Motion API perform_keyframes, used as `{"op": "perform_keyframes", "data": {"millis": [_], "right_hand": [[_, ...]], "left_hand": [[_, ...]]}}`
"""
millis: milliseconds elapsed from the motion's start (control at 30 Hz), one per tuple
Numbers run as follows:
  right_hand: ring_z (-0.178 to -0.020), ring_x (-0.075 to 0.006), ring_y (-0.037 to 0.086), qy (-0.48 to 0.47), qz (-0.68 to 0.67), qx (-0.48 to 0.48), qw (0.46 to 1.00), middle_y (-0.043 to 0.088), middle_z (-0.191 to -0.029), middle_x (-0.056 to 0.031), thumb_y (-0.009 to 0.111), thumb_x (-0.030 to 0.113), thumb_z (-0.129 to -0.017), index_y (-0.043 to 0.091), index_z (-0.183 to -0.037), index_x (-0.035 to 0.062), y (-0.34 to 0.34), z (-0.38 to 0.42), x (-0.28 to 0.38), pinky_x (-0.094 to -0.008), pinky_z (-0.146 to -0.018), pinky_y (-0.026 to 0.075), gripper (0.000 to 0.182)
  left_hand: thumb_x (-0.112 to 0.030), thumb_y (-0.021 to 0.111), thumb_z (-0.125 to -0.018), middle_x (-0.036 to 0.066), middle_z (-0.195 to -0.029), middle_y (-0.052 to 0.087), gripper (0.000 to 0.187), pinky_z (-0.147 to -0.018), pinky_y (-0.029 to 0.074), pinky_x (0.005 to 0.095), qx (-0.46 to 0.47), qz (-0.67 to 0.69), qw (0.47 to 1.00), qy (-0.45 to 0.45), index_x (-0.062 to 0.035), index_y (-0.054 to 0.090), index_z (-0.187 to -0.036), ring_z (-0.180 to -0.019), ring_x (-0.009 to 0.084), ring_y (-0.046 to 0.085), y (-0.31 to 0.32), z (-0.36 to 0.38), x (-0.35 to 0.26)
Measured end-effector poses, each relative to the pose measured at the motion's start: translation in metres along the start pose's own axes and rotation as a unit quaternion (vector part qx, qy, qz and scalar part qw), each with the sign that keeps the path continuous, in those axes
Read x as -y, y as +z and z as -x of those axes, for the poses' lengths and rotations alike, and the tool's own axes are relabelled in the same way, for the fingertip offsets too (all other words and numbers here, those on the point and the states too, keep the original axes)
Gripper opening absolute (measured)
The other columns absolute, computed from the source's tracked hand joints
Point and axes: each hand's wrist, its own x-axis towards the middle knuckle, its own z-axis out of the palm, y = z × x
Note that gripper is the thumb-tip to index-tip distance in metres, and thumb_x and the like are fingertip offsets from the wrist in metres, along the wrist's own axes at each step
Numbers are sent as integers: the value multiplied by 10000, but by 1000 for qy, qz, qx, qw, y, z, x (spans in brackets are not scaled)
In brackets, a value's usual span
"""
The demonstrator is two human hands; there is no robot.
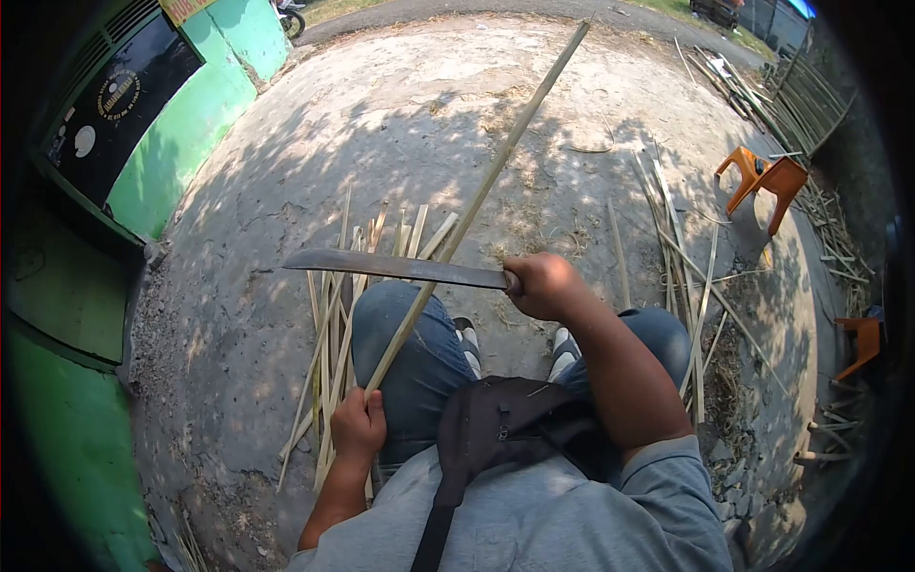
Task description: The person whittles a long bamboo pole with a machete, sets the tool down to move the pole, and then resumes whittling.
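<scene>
Far left of your fingers – a green wall with a dark sign panel. Your left hand is clenched around the near end of the bamboo strip, low beside your left knee. From those fingers the strip's long axis runs up and to the right, away from you, its tip far out over the concrete ground. A pile of split strips lies on the ground just past the left fingers. The machete blade lies almost level and crosses the strip above the left hand – blade seems to touch it, contact edge hard to tell. Your right hand is wrapped tight on the machete handle, blade pointing left from those fingers. Left hand is nearer the strip's held end; right hand is nearer the crossing point. Further right: more loose strips, then an orange plastic chair.
</scene>
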Motion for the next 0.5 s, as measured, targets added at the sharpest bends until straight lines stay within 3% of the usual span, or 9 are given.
{"op": "perform_keyframes", "data": {"millis": [500], "right_hand": [[-801, -422, 684, -6, 1, 14, 1000, 670, -778, -202, 693, 205, -864, 666, -880, 82, -15, -2, -1, -522, -698, 545, 127]], "left_hand": [[-487, 515, -1059, 230, -667, 587, 515, -575, 452, 573, 8, 1, 1000, -5, -48, 517, -790, -650, 499, 613, -3, 0, -2]]}}
